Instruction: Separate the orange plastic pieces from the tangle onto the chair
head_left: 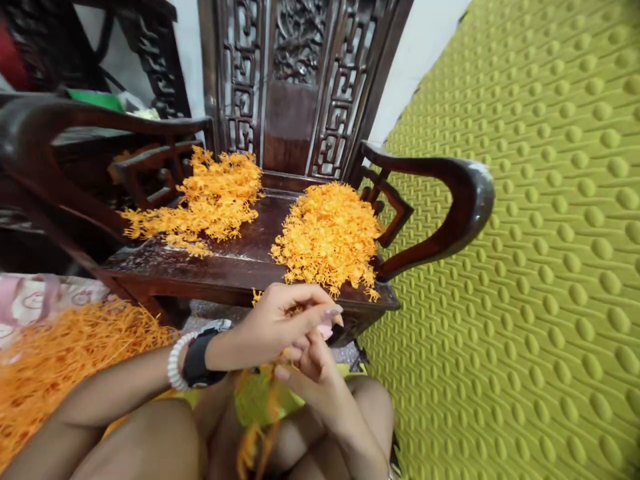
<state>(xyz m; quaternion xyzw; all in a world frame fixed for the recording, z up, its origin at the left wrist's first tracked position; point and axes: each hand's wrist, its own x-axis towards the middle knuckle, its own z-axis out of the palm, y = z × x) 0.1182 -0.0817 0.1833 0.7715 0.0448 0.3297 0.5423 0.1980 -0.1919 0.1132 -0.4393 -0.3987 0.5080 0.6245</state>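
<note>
My left hand, with a dark watch and a white coiled band at its wrist, is closed, its thumb and fingers pinched together. What it holds is hidden. Just below and touching or nearly touching it, my right hand has its fingers curled, thumb toward the left. From between its thumb and fingers hangs a blurred orange strand with small branching pieces, down over my lap. Beyond my hands, a heaped pile of branching orange pieces lies on the right of a dark wooden chair seat.
A looser orange pile lies on the seat's left. Curved armrests flank the seat, below a carved backrest. Thin orange strands form a large heap at lower left. A bumpy yellow-green mat rises at right.
</note>
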